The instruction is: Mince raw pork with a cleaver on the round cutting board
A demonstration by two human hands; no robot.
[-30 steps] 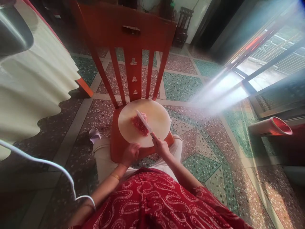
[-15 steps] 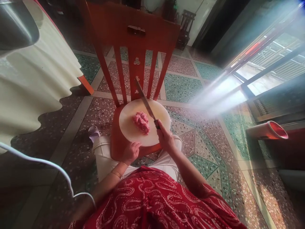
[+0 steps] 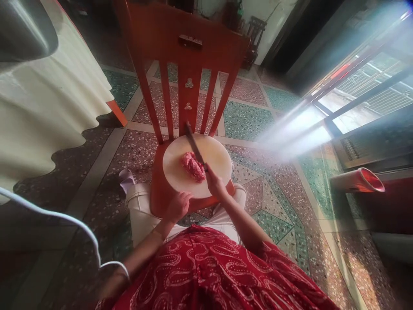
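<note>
The right hand (image 3: 215,183) is closed firmly around the handle of a knife (image 3: 195,146), whose long, narrow blade of dull grey metal slants away from the fist, forward and to the left. Its tip shows past the far rim of the round chopping board (image 3: 219,155); whether the blade touches the board's surface cannot be told. Just left of the blade, forward and left of the grip, a mound of minced meat (image 3: 192,167) lies on the board, pinkish red, moist and crumbly, an oblong heap with a rough, pebbled surface. The board is a pale cream disc, smooth and faintly yellowed, resting beneath the grip on the seat of a glossy red-brown wooden chair (image 3: 158,193). Beyond the blade rises the chair's back, with straight upright slats and trefoil cut-outs down the broad middle one. To the left of the grip and nearer the body, the left hand (image 3: 179,206) sits with fingers loosely bent at the board's near edge; whether they press on the rim is unclear. Behind both hands spreads a red shirt (image 3: 206,267) printed with pale paisley curls, above cream trousers (image 3: 138,202) that flank the seat. Well left of the grip hangs a cream tablecloth (image 3: 38,107) with a wavy hem, and all around lies speckled terrazzo floor (image 3: 248,118) in green and reddish panels.
</note>
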